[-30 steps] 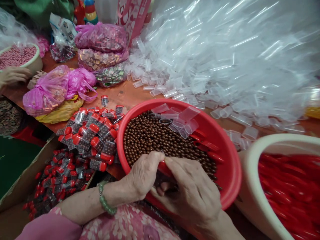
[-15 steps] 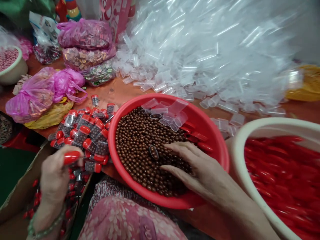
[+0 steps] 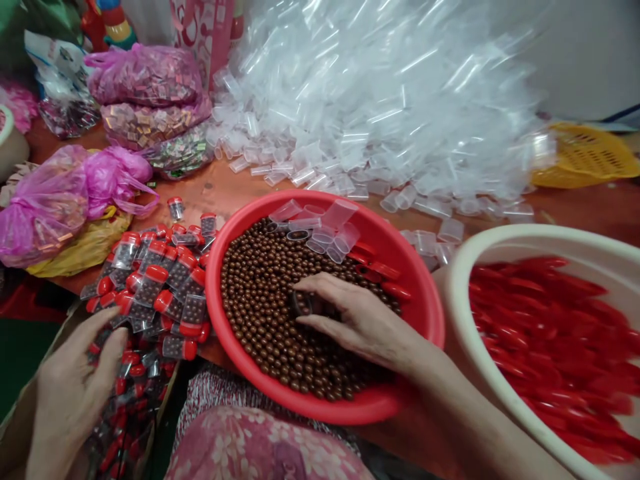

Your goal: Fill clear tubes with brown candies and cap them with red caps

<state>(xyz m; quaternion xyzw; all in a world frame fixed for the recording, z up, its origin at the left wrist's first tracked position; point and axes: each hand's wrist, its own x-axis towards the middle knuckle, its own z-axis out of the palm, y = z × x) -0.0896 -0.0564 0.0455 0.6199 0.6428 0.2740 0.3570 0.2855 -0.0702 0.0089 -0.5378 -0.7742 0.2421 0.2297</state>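
My right hand [image 3: 350,313] reaches into a red basin [image 3: 435,320] of small brown balls [image 3: 255,287]. Its thumb and fingers close on a clear oval plastic tube [image 3: 302,305] half sunk among the balls. My left hand [image 3: 70,380] is open, thumb and forefinger apart, beside a pile of filled tubes with red caps [image 3: 155,280]. Nothing shows between its fingers. Below it, more red-capped tubes [image 3: 133,393] lie in a cardboard box. Inside the basin's far side rest several empty tubes [image 3: 325,230] and red caps [image 3: 383,269].
A large heap of clear tubes [image 3: 370,113] covers the table's back. At right stands a white tub [image 3: 460,267] of red caps, with a yellow basket [image 3: 585,157] behind it. Pink bags [image 3: 145,77] of small pieces sit at left.
My left hand has let go of a red-capped tube and moved left and down, its fingers now apart. My right hand has closed on the tube standing in the balls. The view has shifted slightly right.
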